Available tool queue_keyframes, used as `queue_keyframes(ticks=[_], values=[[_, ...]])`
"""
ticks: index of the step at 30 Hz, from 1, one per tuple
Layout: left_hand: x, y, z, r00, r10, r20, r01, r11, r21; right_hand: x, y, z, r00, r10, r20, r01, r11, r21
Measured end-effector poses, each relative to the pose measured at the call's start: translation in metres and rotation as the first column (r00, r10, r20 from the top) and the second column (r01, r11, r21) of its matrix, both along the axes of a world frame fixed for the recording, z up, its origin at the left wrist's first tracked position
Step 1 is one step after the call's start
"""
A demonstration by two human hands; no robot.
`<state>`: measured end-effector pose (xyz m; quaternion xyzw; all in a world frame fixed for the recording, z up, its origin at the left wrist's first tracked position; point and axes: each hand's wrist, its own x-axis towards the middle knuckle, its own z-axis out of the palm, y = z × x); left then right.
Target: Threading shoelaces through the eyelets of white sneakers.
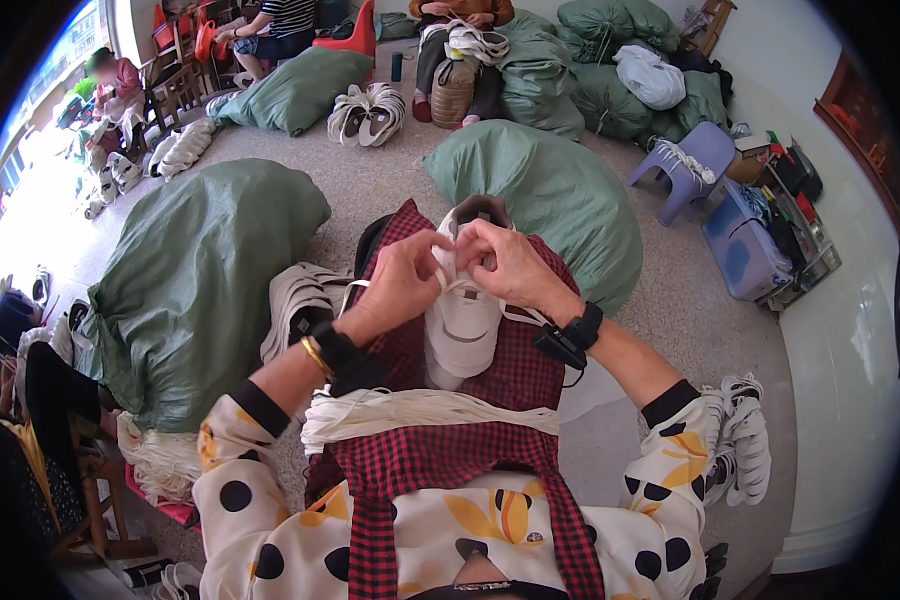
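A white sneaker [463,335] rests on my lap over a red-and-black checked apron [410,455], its toe toward me and its brown-lined opening away. Above its tongue, my left hand [405,285] and my right hand [515,268] nearly meet, each with thumb and forefinger pinched on a white shoelace [351,290]. One length of lace loops out on the left of the shoe, another on the right. The exact eyelet at my fingertips is hidden. Across my lap, nearer to me, lies a thick bundle of white shoelaces [430,417].
Large green sacks [205,280] stand at left and ahead [545,205]. Stacked white shoes [295,305] sit beside my left forearm, more shoes [745,440] at right. A purple stool [690,165] holds laces, near a blue bin [745,245]. Other people sit at the back.
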<state>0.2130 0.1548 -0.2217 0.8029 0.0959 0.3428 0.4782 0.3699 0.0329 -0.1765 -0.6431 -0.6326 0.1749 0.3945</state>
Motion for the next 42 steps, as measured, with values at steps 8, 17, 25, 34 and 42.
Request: queue_keyframes(ticks=[8, 17, 25, 34, 42], values=[[0.01, 0.042, 0.05, 0.871, -0.142, -0.471, 0.424, 0.702, 0.572, -0.008, 0.004, -0.003, 0.997, -0.07, 0.043, 0.07, 0.998, 0.003], [0.011, 0.054, 0.053, 0.859, -0.31, -0.408, 0.511, 0.586, 0.629, -0.011, 0.011, -0.023, 0.996, -0.083, -0.021, 0.085, 0.99, 0.112], [0.013, 0.056, 0.046, 0.858, -0.326, -0.397, 0.511, 0.619, 0.597, 0.024, -0.015, 0.0, 0.946, -0.185, 0.268, 0.149, 0.977, 0.151], [0.034, 0.015, 0.05, 0.937, -0.327, -0.122, 0.33, 0.715, 0.616, 0.073, -0.085, 0.022, 0.889, -0.202, 0.411, 0.143, 0.975, 0.169], [0.034, -0.004, 0.048, 0.906, -0.125, -0.404, 0.353, 0.751, 0.558, 0.032, -0.04, 0.022, 0.97, 0.049, 0.237, 0.014, 0.966, -0.259]])
